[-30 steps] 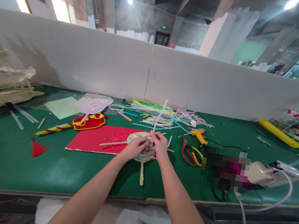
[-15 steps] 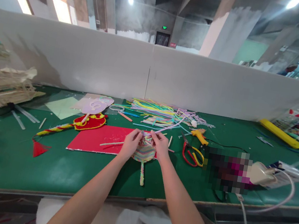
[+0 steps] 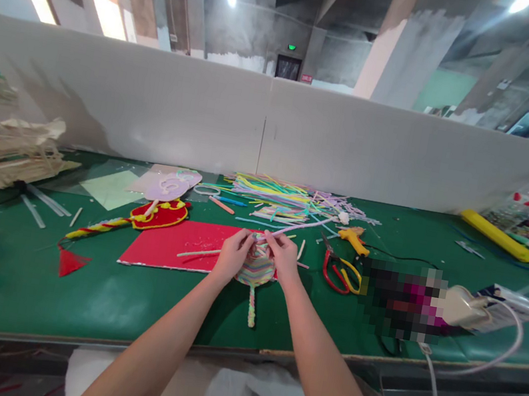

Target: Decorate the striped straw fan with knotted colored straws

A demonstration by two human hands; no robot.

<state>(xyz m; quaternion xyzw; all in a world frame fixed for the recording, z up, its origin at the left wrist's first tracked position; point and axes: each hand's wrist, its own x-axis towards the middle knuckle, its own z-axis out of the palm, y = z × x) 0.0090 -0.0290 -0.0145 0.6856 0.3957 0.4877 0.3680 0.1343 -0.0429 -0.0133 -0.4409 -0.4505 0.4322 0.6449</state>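
Both my hands are closed in a pinch over the top of a small round fan (image 3: 255, 271) with wavy pastel stripes, its twisted handle (image 3: 252, 309) pointing toward me. A lilac pipe cleaner (image 3: 307, 227) runs from between my fingertips out to the upper right. My left hand (image 3: 234, 252) pinches its near end at the fan's upper rim. Just to the right, my right hand (image 3: 284, 255) grips the same strip between thumb and forefinger. My fingers partly cover the fan's top edge. Under the fan and my left hand lies a red board (image 3: 159, 249).
Behind the hands lies a pile of coloured pipe cleaners (image 3: 275, 192). Red-and-yellow-handled pliers (image 3: 335, 274) and a yellow glue gun (image 3: 355, 240) sit to the right. Left is a red heart-shaped fan (image 3: 164, 216) with a tassel (image 3: 71, 263). A white partition (image 3: 182, 110) borders the green table (image 3: 123, 316).
The lilac pipe cleaner's free end has swung lower and to the right. My hands have barely moved and keep their pinch at the fan's top.
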